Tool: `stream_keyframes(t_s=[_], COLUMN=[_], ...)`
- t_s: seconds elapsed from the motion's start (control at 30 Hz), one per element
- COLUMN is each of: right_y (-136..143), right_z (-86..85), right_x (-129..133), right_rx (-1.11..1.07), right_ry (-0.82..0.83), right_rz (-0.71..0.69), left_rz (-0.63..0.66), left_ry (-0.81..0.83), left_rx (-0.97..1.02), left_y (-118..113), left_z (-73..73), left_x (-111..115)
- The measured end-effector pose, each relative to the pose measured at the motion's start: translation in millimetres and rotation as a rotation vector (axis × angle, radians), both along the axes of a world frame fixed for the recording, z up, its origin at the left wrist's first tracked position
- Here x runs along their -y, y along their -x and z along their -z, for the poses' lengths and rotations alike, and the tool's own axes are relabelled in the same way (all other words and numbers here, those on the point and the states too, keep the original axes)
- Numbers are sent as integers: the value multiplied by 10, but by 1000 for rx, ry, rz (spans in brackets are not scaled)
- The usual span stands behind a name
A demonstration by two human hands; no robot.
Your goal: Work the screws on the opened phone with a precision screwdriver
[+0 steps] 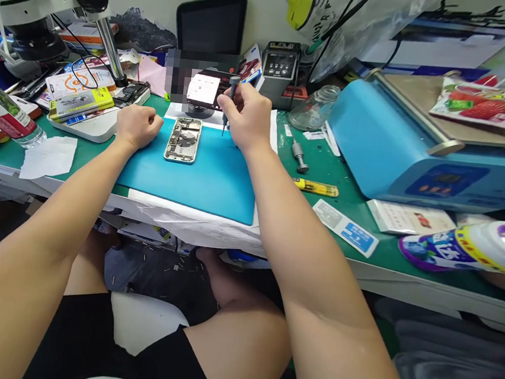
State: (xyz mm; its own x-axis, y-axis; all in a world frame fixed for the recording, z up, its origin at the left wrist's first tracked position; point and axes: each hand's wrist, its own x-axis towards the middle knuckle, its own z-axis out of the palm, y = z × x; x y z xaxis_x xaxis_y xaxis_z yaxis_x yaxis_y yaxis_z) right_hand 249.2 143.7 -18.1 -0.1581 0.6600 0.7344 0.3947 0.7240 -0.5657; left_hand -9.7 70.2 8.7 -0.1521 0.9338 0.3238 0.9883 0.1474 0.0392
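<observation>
An opened phone [183, 140] lies on the blue mat [222, 180], its inner parts facing up. My left hand [137, 126] rests at the mat's left edge as a closed fist beside the phone, with nothing showing out of it. To the right of the phone, my right hand [247, 114] grips a slim screwdriver [232, 95] upright, tip down over the mat and apart from the phone. Behind them, a lit phone screen [203, 88] stands propped up, partly covered by the screwdriver hand; its left part is blurred out.
A microscope [39, 38] stands at the left, near a water bottle [8, 109]. On the right are a second screwdriver [299, 157], a yellow tool case [317, 187], a glass jar [314, 107], a blue machine [399, 150] and a purple-and-white bottle [470, 246] at the front edge.
</observation>
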Motion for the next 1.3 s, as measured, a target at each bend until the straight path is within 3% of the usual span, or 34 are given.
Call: stream_keyframes(t_s=[0.23,0.63,1.07,1.3], right_y=[45,7,-12,47], right_z=[-41,-236,-180,-157], right_x=[24,145,109,166], right_rx=[73,160,123,66], right_ry=[-23,33,43,101], right_rz=[-48,50,74,-19], left_rz=[-40,-1,31,53], left_ry=[-12,-15,-17,-14], left_rx=[15,3,57,72], left_y=[-28,-22,-11,-5], left_z=[-28,-83,-14,16], left_x=[4,6,-26,-19])
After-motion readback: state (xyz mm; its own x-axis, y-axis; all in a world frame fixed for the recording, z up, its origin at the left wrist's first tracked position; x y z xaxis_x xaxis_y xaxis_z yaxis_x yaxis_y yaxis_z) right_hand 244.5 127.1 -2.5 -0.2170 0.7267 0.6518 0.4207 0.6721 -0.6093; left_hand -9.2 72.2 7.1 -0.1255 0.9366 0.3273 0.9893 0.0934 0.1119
